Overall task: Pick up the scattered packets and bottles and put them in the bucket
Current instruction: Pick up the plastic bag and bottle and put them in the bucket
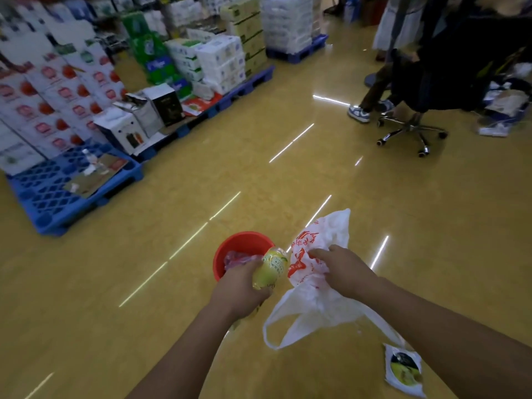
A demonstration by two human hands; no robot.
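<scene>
Only partly visible: bucket [230, 243] behind bottle [272, 266].

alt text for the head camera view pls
The left hand holds a yellow bottle by a red bucket; the right hand grips a white plastic bag. A packet lies on the yellow floor nearby.

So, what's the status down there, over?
Left hand grips yellow bottle by red bucket. Right hand clutches white bag. One packet on floor.

Left forearm enters from 6 o'clock, right from 4. Left hand [244, 285] grips a bottle [273, 263], fingers curled; right hand [344, 269], knuckles up, pinches a bag [316, 306].
</scene>
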